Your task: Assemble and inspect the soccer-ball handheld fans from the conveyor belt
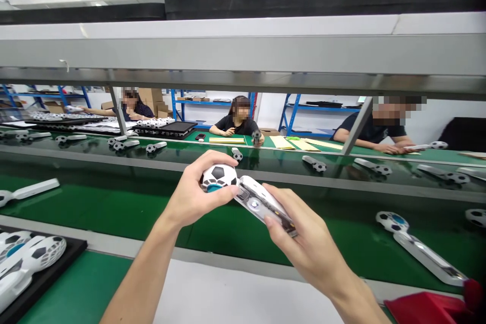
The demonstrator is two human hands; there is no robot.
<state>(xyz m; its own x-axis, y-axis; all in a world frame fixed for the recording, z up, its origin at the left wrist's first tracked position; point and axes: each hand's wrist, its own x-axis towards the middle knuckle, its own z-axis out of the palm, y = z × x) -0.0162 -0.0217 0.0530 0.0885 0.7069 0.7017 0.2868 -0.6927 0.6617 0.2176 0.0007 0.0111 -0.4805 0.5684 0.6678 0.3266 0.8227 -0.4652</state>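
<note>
1. Head view, hands: your left hand (193, 195) wraps the black-and-white football-patterned plastic head (219, 177) of a white plastic handled toy (250, 198). The fingers curl over the top of the ball and the thumb presses on its near side. Your right hand (299, 235) cradles the white plastic handle (266, 206) from below, with the fingers pressed together along its right edge and the thumb up against the near side.
2. Head view, position: you hold the toy in the air, centre of the scene, above the near green conveyor belt (228, 228), tilted with the ball end up-left and the handle end down-right.
3. Grip advice: keep the handle seated in the right palm and let the left hand do the work at the ball. A blue part shows under the ball. I judge that to be the joint, so keep your thumb off it.
4. Head view, surroundings:
   - An identical football-headed toy (417, 245) lies on the belt near right.
   - A black tray of the same toys (26, 263) sits near left.
   - A red cloth-like object (429, 309) sits at the bottom right.
   - More toys ride the far belt (266, 159).
   - Three people sit across it, well apart from your hands.
5. Keep the toy over the belt, clear of the tray.
</note>
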